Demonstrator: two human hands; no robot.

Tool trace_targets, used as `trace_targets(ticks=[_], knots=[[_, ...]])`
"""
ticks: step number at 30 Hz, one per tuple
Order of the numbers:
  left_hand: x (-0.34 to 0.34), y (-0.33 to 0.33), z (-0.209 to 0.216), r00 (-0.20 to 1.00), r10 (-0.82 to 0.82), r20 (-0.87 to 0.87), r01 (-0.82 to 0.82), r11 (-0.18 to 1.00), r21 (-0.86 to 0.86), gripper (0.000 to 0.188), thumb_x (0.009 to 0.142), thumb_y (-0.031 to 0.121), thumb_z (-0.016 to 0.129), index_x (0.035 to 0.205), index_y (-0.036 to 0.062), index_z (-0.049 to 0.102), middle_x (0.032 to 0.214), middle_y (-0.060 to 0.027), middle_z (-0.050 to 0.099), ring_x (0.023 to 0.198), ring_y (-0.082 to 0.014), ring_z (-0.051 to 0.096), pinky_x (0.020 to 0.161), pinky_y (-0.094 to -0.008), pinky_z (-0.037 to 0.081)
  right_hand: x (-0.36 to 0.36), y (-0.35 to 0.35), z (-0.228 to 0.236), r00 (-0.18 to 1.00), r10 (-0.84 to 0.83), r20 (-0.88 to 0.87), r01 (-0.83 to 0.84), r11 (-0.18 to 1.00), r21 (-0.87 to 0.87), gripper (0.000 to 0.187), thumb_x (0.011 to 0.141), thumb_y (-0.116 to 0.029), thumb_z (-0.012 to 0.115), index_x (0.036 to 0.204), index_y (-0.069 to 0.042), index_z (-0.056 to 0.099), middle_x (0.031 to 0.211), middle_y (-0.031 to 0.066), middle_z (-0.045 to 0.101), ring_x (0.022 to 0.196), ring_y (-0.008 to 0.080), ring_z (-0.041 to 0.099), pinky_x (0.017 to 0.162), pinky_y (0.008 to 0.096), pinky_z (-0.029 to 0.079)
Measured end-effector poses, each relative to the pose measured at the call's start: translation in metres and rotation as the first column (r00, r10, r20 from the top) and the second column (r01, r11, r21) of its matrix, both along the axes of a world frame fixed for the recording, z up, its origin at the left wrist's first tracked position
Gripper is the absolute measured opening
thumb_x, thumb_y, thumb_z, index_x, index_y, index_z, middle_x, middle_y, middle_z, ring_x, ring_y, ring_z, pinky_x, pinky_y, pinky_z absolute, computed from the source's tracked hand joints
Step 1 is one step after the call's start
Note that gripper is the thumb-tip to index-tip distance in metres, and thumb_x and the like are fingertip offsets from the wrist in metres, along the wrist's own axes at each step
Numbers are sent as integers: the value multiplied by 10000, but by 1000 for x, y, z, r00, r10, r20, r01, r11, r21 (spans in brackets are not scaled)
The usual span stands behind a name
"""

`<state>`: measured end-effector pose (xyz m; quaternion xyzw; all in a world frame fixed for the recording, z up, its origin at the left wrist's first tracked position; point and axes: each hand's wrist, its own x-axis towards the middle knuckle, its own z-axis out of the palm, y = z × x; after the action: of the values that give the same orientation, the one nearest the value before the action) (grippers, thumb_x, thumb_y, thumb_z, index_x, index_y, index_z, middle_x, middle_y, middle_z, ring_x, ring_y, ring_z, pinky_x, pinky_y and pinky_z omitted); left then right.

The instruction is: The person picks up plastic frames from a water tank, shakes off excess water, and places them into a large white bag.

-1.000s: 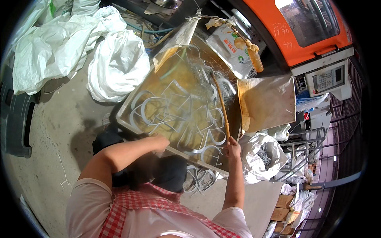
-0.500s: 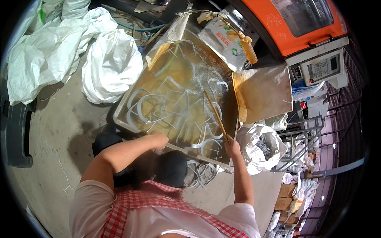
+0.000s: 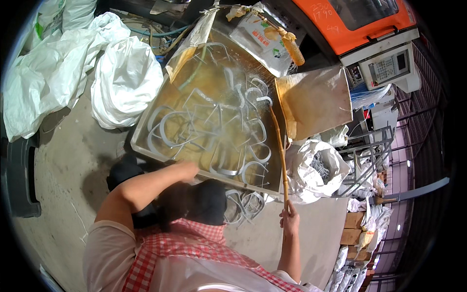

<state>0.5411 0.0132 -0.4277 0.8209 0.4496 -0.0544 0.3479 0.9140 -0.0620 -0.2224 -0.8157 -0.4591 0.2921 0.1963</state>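
A large shallow metal tray (image 3: 146, 131) is seen from above, tilted on the concrete floor and filled with amber liquid in which many pale grey curved plastic parts (image 3: 214, 131) are lying. Most of the parts are judged to be already in the bath, spread over its whole width; a few similar parts (image 3: 243, 207) are seen below the near rim, outside the tray, so the work appears well advanced but not finished. The left hand (image 3: 187, 170) is laid on the near rim of the tray, fingers curled over the edge; whether the rim is gripped or only pressed cannot be told. The right hand (image 3: 290, 219) is closed around the lower end of a long thin wooden stick (image 3: 279, 146), whose far end reaches in among the parts at the tray's right side. A white sack (image 3: 316, 170) holding further parts is shown just right of the tray, white bags (image 3: 124, 82) at its left, and an orange machine (image 3: 369, 24) beyond.
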Motion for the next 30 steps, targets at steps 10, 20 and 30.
trace_targets(ticks=[10,20,30], knots=[[-4,1,18,999,52,-7,-52,998,-34,300,771,252,621,991,49,605,955,-161,622,927,-330,585,780,-435,462,-10,10,-30,995,96,-18,-95,995,41,449,867,-57,489,1307,-104,415,646,30,517,401,66,419,337,215,342],[3,6,-8,1000,-22,-15,22,1000,-11,303,759,253,632,963,31,604,924,-175,618,902,-337,581,781,-430,453,-43,106,-13,740,490,461,-600,791,121,365,851,-105,502,1215,-106,521,781,143,629,602,175,600,557,308,464],[-3,10,17,1000,22,9,-22,1000,10,301,756,242,612,975,37,590,907,-174,620,886,-348,589,776,-444,453,-176,289,-18,495,572,654,-720,691,-60,403,774,-147,494,1170,-194,547,938,235,596,891,378,580,781,444,457]])
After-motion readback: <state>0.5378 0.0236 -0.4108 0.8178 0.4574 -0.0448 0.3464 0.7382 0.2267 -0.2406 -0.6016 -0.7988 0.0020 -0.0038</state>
